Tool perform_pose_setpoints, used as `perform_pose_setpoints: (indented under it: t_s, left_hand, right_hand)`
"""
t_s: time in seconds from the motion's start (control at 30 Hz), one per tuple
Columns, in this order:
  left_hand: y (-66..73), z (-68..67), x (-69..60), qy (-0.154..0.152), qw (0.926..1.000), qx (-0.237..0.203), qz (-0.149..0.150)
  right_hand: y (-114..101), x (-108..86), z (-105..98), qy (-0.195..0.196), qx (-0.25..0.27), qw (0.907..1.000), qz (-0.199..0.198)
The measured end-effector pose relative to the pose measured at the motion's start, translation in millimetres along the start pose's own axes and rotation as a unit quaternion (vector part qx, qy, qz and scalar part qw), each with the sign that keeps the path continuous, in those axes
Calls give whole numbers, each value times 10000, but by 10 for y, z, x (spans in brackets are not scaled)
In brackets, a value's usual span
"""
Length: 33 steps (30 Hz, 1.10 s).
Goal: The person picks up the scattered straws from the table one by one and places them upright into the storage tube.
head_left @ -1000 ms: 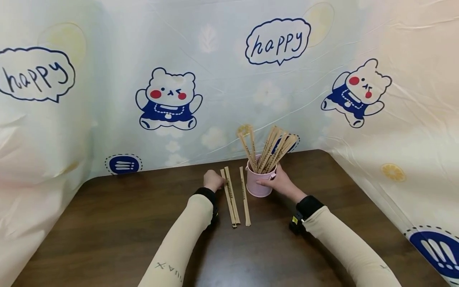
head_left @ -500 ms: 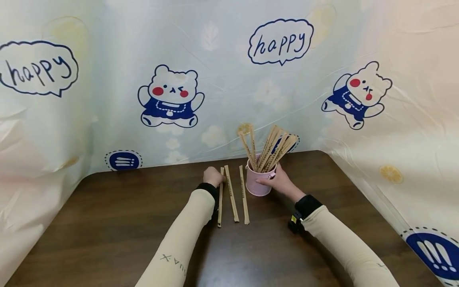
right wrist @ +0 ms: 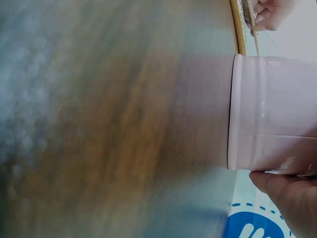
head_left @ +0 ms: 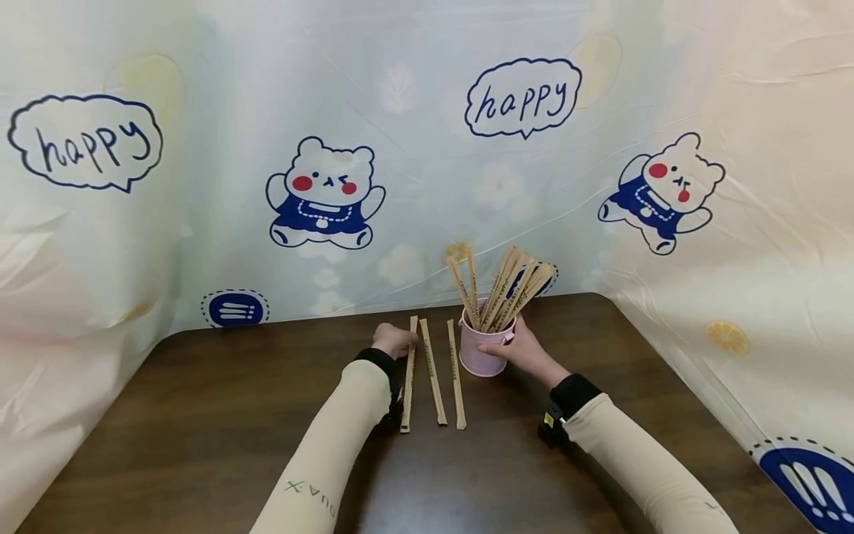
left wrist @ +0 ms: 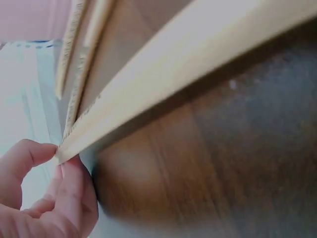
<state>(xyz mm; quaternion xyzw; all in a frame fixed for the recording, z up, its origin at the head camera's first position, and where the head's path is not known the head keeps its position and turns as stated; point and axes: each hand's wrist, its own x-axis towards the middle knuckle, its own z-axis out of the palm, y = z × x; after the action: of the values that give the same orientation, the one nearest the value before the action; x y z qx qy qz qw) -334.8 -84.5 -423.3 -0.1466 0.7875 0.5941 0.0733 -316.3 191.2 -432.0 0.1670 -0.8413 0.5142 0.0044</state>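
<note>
At the far part of the table, my left hand (head_left: 394, 340) pinches the top end of a paper-wrapped stick (head_left: 409, 378). Thumb and fingertips meet on its tip (left wrist: 62, 154) in the left wrist view. Two more paper-wrapped sticks lie to its right, a middle one (head_left: 434, 374) and a right one (head_left: 457, 378), roughly parallel. A pink bucket (head_left: 482, 357) stands upright beside them, holding several such sticks (head_left: 508, 289) that fan out above the rim. My right hand (head_left: 527, 352) grips the bucket's right side, thumb in front; its other fingers are mostly hidden behind it.
The dark wooden table (head_left: 220, 430) reaches back to a printed cloth backdrop (head_left: 414, 193) with bears and "happy" bubbles. The bucket is close to the table's back edge.
My left hand has drawn its stick left, away from the middle stick it lay against, so all three now lie apart. The right hand stays on the bucket. The head view has shifted slightly.
</note>
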Motion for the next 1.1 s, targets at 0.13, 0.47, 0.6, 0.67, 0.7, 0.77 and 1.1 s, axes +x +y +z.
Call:
perform_pose_setpoints:
  t_s: [0.13,0.47,0.6,0.67,0.7,0.77,1.1]
  left_hand:
    - [24,-81,14,-292,9982,-530,-6]
    - [523,-248,-87,-993,9868,-777,1017]
    - [767,-326,-142,-993,9852,-758,1175]
    - [919,-381,-187,-993,9833,-748,1332]
    - [1008,-405,-213,-952,9826,-801,1376]
    - [1200,-448,-279,-920,9792,-899,1568]
    - [1940,-378,-638,-809,9452,-1153,2945]
  right_hand:
    - [18,-16,13,-7,62,10000,-26]
    - [29,-15,6,-31,128,9999,-85]
    - [38,-28,16,-62,135,9998,-96]
    - [41,-33,18,-71,143,9998,-116]
    - [42,-33,17,-66,158,9998,-129]
    - [44,-32,13,-52,178,9997,-182]
    - [8,-11,0,-18,222,9995,-234]
